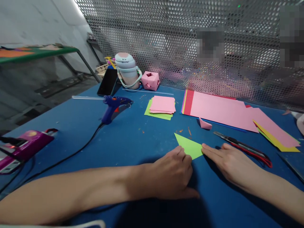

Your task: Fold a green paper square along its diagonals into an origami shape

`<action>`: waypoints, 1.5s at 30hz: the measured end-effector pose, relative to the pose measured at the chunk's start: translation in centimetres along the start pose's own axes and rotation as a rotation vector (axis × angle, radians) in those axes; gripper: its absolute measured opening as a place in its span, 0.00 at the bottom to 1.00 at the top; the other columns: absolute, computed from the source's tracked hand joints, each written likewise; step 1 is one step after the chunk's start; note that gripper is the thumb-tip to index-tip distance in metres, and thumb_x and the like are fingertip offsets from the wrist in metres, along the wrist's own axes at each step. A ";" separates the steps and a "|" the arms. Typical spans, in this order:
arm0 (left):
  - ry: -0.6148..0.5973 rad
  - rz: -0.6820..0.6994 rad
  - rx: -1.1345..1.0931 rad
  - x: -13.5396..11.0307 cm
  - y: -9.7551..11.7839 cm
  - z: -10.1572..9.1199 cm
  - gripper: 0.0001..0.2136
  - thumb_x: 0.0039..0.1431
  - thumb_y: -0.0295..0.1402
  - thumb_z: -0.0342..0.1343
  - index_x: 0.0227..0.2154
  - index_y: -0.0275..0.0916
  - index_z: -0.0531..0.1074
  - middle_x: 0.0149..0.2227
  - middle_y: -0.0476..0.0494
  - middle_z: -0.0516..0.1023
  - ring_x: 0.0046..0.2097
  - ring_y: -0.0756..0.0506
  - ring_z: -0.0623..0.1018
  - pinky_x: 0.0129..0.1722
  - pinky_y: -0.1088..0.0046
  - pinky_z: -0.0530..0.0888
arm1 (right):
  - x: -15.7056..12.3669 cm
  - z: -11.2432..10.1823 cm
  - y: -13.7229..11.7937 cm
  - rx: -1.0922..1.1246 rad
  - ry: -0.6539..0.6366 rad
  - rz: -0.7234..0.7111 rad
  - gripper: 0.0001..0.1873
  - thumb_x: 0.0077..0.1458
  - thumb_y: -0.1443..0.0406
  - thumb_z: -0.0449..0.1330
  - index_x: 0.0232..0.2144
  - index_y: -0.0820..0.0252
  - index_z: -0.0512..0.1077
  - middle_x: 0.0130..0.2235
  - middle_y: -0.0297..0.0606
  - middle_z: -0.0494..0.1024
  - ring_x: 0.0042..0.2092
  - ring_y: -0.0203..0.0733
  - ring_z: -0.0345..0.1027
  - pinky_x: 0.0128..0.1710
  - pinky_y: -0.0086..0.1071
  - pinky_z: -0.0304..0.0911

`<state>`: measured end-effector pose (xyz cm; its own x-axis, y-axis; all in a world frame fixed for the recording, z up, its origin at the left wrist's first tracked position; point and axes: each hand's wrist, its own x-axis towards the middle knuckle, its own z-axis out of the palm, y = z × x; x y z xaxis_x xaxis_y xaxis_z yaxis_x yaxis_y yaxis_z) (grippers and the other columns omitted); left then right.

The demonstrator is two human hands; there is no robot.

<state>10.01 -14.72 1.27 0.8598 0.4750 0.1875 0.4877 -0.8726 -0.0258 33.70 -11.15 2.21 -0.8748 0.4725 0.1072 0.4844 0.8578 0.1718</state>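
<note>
A folded green paper triangle point(189, 146) lies flat on the blue table point(133, 136). My left hand point(172, 174) rests on its near left corner, knuckles up and fingers curled down onto the paper. My right hand point(229, 164) lies flat to the right, fingers stretched out, the forefinger tip pressing the triangle's right corner. Neither hand lifts the paper.
A small folded pink piece point(205, 124) and a red-and-black cutter point(244, 148) lie just beyond my right hand. Pink and coloured sheets point(220, 109), a square paper stack point(161, 106), a blue glue gun point(112, 106), a phone point(108, 82), a bottle point(128, 71), a pink paper cube point(150, 80) and a magenta device point(23, 148) surround them.
</note>
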 end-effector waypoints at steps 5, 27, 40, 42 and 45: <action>0.027 -0.001 -0.010 -0.1 0.0 0.3 0.27 0.58 0.55 0.49 0.31 0.29 0.74 0.30 0.37 0.73 0.34 0.42 0.71 0.45 0.62 0.67 | -1.9 -0.3 0.0 -0.045 -0.012 0.029 0.23 0.50 0.79 0.47 0.46 0.71 0.71 0.46 0.49 0.79 0.25 0.39 0.72 0.28 0.36 0.60; 0.016 -0.130 -0.121 0.5 -1.3 0.7 0.14 0.63 0.39 0.50 0.33 0.33 0.73 0.32 0.41 0.76 0.37 0.43 0.76 0.40 0.66 0.71 | 2.4 2.4 -2.9 0.266 0.187 0.005 0.18 0.59 0.71 0.50 0.51 0.70 0.69 0.52 0.52 0.74 0.56 0.51 0.65 0.53 0.47 0.65; 0.006 -0.317 -0.498 0.7 -6.6 0.0 0.33 0.49 0.44 0.64 0.56 0.37 0.61 0.57 0.35 0.67 0.58 0.38 0.67 0.56 0.57 0.65 | 1.9 3.2 -0.4 0.382 0.337 0.236 0.17 0.61 0.66 0.52 0.51 0.61 0.68 0.47 0.48 0.78 0.48 0.47 0.72 0.46 0.45 0.68; 0.069 -0.374 -0.573 0.8 -6.6 0.3 0.30 0.51 0.40 0.62 0.56 0.36 0.60 0.57 0.35 0.67 0.58 0.40 0.67 0.57 0.58 0.65 | 2.1 3.2 -0.2 0.467 0.407 0.283 0.14 0.62 0.68 0.50 0.46 0.60 0.72 0.43 0.44 0.80 0.44 0.44 0.73 0.45 0.41 0.69; 0.213 -0.505 -0.708 1.0 -6.3 1.0 0.28 0.55 0.35 0.58 0.57 0.34 0.58 0.57 0.33 0.65 0.58 0.41 0.68 0.57 0.58 0.66 | 2.3 2.3 -0.2 0.642 0.404 0.511 0.12 0.62 0.65 0.51 0.37 0.59 0.75 0.35 0.38 0.80 0.35 0.41 0.73 0.35 0.34 0.69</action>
<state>7.92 -8.65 0.64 0.4872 0.8518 0.1926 0.5324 -0.4645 0.7077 31.52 -9.79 0.15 -0.4268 0.8227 0.3754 0.6071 0.5683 -0.5553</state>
